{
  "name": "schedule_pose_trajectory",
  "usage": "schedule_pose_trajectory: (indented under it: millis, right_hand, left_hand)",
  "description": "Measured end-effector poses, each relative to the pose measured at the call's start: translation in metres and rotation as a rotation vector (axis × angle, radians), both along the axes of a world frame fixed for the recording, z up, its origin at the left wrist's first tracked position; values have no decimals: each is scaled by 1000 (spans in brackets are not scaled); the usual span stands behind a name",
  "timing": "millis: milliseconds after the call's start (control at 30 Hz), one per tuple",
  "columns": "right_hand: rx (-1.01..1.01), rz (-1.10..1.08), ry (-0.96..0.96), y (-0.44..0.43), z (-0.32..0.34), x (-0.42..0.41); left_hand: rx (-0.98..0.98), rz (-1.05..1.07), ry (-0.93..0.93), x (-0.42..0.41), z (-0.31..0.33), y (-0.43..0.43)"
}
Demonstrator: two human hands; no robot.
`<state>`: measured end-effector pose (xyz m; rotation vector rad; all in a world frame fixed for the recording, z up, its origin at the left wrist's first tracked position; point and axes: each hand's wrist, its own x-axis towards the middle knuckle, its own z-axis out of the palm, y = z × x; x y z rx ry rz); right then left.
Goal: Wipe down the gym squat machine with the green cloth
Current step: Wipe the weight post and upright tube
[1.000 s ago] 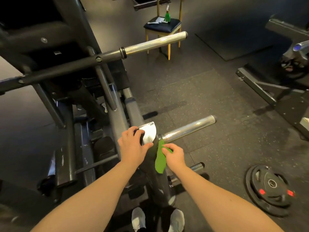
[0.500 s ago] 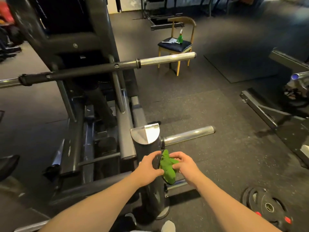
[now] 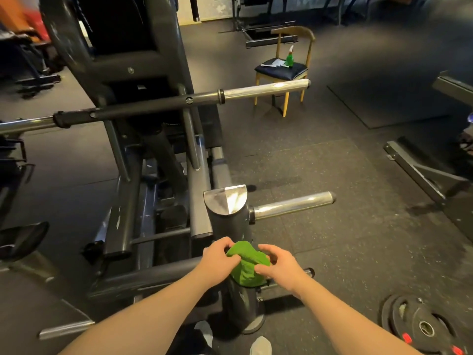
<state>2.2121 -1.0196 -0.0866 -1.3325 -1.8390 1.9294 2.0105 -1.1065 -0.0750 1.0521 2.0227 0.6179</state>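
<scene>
The green cloth (image 3: 247, 265) is bunched up in front of the dark upright post (image 3: 230, 221) of the squat machine (image 3: 122, 80). Both hands hold it: my left hand (image 3: 218, 260) grips its left edge with curled fingers, and my right hand (image 3: 277, 263) pinches its right side. The post has a shiny slanted cap (image 3: 225, 199) and a chrome peg (image 3: 294, 204) sticking out to the right. A long bar (image 3: 179, 101) with a chrome end crosses the machine higher up.
A wooden chair (image 3: 284, 70) with a green spray bottle (image 3: 289, 57) stands at the back. Black weight plates (image 3: 422, 326) lie on the floor at lower right. Another machine's frame (image 3: 419, 170) sits at the right. My shoes (image 3: 259, 345) are at the post's base.
My left hand has left the post's cap and come down to the cloth. Both hands now hold the cloth lower on the post, and the view has tilted up.
</scene>
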Motion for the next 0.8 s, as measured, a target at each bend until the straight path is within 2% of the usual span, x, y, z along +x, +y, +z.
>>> schedule_pose_trajectory:
  millis: [100,233,300,400,633,800]
  right_hand:
    - [25,92,-67,-4,-3,-1]
    - [208,186,-192,-11,-21,-2]
    - [246,189,-179,-12,-30,-4]
    - [176,179,-111,-17,-17,-9]
    - [135,97,-130,-17,-14,-23]
    - [-84,-14,-42,-23,-4,-45]
  left_hand:
    - [34,36,-18,3,9,-3]
    - [73,49,11,7,15,-7]
    - [74,48,22,6,17,-9]
    - [68,53,25,3,19,-13]
    - [120,111,22,-21,18,-27]
    - [135,49,-55,-33,9,-39]
